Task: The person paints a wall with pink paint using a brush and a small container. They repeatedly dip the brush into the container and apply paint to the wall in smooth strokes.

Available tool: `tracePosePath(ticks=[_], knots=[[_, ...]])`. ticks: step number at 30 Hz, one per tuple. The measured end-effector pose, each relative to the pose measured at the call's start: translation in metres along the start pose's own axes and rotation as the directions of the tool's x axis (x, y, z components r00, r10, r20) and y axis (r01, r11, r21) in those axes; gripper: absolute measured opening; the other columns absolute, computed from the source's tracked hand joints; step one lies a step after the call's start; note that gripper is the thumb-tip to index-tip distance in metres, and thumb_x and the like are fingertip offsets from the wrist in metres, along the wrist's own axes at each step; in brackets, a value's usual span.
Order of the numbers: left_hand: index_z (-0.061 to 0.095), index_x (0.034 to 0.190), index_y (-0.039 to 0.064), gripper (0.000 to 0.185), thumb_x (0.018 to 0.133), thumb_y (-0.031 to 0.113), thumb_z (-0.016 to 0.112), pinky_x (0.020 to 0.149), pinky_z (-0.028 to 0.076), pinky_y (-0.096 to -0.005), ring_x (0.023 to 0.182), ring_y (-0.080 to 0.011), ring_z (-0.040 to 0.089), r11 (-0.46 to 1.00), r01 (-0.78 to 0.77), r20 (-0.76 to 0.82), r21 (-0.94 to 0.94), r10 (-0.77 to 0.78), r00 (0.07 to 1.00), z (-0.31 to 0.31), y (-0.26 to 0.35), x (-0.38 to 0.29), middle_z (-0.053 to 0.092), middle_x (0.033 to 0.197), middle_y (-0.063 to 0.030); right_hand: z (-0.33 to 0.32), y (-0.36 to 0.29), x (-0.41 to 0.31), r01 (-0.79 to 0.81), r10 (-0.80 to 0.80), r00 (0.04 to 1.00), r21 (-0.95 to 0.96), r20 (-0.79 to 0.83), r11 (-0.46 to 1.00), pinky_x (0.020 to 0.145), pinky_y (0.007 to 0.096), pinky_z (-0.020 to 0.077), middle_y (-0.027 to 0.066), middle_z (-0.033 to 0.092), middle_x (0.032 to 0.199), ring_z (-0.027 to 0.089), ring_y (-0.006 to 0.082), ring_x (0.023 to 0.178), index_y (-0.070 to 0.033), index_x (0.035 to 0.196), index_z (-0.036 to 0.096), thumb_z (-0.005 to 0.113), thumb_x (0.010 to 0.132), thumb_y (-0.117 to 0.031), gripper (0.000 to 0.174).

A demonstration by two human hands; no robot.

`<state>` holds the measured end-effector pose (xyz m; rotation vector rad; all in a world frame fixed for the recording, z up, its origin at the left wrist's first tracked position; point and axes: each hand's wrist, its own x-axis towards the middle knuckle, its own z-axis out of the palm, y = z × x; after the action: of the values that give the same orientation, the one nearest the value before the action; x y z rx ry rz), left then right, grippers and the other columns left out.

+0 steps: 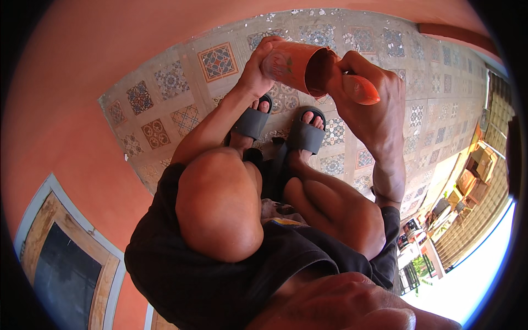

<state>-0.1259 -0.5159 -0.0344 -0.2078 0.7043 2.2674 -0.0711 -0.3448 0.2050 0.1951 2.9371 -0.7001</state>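
Before me, above the tiled floor, my left hand (258,68) holds a paint-smeared cylindrical container (291,68) around its closed end. The container lies tilted on its side, its open mouth towards the right, with orange-red paint over its wall and a dark red inside. At that mouth, my right hand (367,95) grips a tool whose orange, paint-coated handle end (361,90) sticks out past the thumb side. The tool's other end is hidden by my fingers and the container, so its kind cannot be told.
Patterned floor tiles (216,62) bear white chips near the orange wall (144,37). My feet, in dark slides (307,134), stand below the container. A wood-framed window (68,264) is at lower left. Boxes and other stored things (466,183) stand at the far right.
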Motion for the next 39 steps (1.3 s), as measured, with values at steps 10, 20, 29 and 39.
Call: tracePosePath(ticks=[10, 20, 29, 39], knots=[[0.055, 0.13, 0.014, 0.04, 0.101, 0.041, 0.051, 0.098, 0.05, -0.0427, 0.119, -0.0231, 0.06, 0.996, 0.056, -0.081, -0.064, -0.061, 0.995, -0.006, -0.002, 0.0, 0.063, 0.127, -0.0068, 0.004, 0.017, 0.001, 0.039, 0.055, 0.984, 0.498, -0.172, 0.866, 0.054, 0.0274, 0.0471, 0.0051, 0.07, 0.073, 0.06, 0.0097, 0.057, -0.002, 0.099, 0.073, 0.072, 0.091, -0.012, 0.013], [0.058, 0.127, 0.013, 0.039, 0.101, 0.041, 0.052, 0.102, 0.05, -0.043, 0.121, -0.0229, 0.061, 0.989, 0.093, -0.098, -0.115, -0.104, 0.99, -0.005, 0.001, 0.001, 0.064, 0.129, -0.006, 0.045, 0.05, -0.006, -0.196, 0.269, 0.959, 0.892, 0.088, 0.407, 0.054, 0.0217, 0.0398, 0.0018, 0.066, 0.077, 0.054, 0.0064, 0.059, -0.001, 0.106, 0.073, 0.07, 0.093, -0.02, 0.023], [0.058, 0.129, 0.012, 0.044, 0.1, 0.045, 0.053, 0.105, 0.047, -0.044, 0.122, -0.0237, 0.06, 0.979, 0.102, -0.118, -0.176, -0.124, 0.985, -0.007, 0.004, 0.0, 0.064, 0.129, -0.0058, 0.018, 0.055, -0.017, -0.127, 0.319, 0.946, 0.836, -0.06, 0.534, 0.054, 0.022, 0.0406, 0.0034, 0.067, 0.076, 0.053, 0.0077, 0.059, 0.001, 0.103, 0.073, 0.072, 0.092, -0.018, 0.023], [0.059, 0.128, 0.012, 0.044, 0.1, 0.045, 0.053, 0.105, 0.047, -0.0435, 0.122, -0.0235, 0.06, 0.988, 0.032, -0.08, -0.15, -0.045, 0.996, 0.001, 0.014, -0.003, 0.065, 0.128, -0.0056, 0.02, 0.057, -0.021, -0.172, 0.384, 0.921, 0.826, -0.059, 0.537, 0.055, 0.0233, 0.0401, 0.0039, 0.069, 0.081, 0.055, 0.0084, 0.059, 0.0, 0.1, 0.074, 0.07, 0.091, -0.017, 0.019]])
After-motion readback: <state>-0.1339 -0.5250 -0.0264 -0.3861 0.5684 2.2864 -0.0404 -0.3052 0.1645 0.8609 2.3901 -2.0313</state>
